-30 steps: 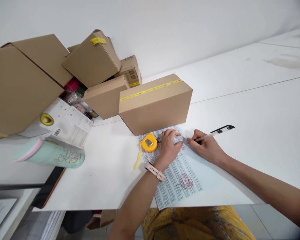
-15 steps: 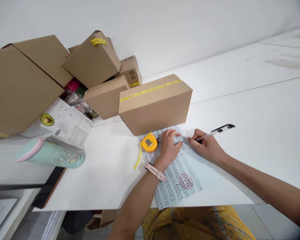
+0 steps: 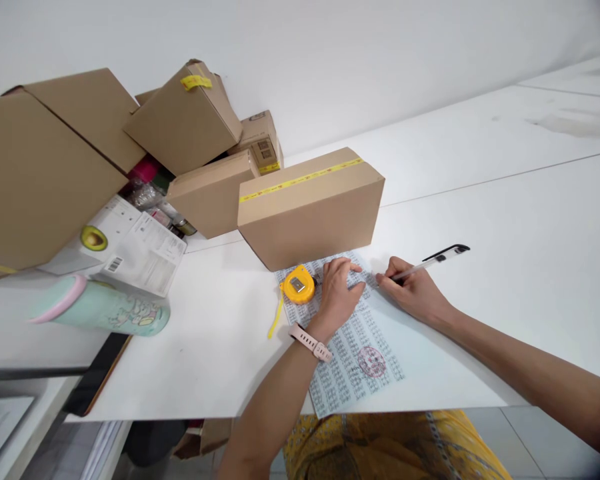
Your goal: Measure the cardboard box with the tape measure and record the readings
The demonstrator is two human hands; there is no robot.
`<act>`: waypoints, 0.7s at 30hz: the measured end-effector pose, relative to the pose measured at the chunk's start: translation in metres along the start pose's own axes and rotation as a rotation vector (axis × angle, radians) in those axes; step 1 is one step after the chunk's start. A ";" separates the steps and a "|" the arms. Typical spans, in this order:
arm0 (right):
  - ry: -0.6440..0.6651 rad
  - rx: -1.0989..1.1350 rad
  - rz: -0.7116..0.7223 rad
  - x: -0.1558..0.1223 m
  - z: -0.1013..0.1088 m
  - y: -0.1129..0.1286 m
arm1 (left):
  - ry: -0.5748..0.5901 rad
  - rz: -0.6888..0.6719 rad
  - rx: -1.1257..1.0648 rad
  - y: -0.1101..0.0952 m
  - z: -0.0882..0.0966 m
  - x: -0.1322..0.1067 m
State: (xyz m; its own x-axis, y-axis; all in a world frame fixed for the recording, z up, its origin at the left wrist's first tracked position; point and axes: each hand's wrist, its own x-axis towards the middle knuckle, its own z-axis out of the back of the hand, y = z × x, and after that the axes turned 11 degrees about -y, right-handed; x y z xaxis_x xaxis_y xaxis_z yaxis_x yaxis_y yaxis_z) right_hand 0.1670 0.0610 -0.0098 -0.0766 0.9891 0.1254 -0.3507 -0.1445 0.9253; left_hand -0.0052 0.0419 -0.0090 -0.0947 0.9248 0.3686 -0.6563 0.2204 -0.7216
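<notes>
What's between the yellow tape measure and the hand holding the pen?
In the head view, the left hand lies there, flat on the printed sheet; a narrow strip of sheet separates it from the right hand gripping the pen.

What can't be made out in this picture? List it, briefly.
All in the head view:
- Sheet: the print is too small to read, and the left hand covers part of it.
- Pen: the tip is hidden by the right hand that grips it.
- Big box: cut off by the left edge.
- Bottle: the drawing on it is blurred.
</notes>
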 end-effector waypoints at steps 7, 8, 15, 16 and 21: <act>-0.002 0.010 0.006 0.000 -0.002 -0.001 | -0.001 -0.001 0.001 0.000 -0.001 0.000; -0.002 0.011 0.004 0.000 -0.002 -0.001 | -0.002 -0.001 0.001 0.000 0.000 0.000; -0.014 -0.007 0.014 0.000 0.000 -0.002 | -0.003 -0.001 -0.005 0.000 -0.001 0.000; -0.010 -0.011 0.015 0.000 0.000 -0.002 | -0.004 -0.002 -0.005 0.000 -0.001 0.000; -0.026 -0.013 -0.006 0.000 0.001 -0.001 | -0.004 -0.008 -0.009 0.002 -0.001 0.000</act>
State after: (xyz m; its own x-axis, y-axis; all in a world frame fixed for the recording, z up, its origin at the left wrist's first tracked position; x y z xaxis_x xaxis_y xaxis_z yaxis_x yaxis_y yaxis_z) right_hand 0.1687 0.0608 -0.0099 -0.0504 0.9903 0.1295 -0.3631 -0.1389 0.9213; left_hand -0.0052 0.0425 -0.0109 -0.0925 0.9217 0.3766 -0.6507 0.2304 -0.7236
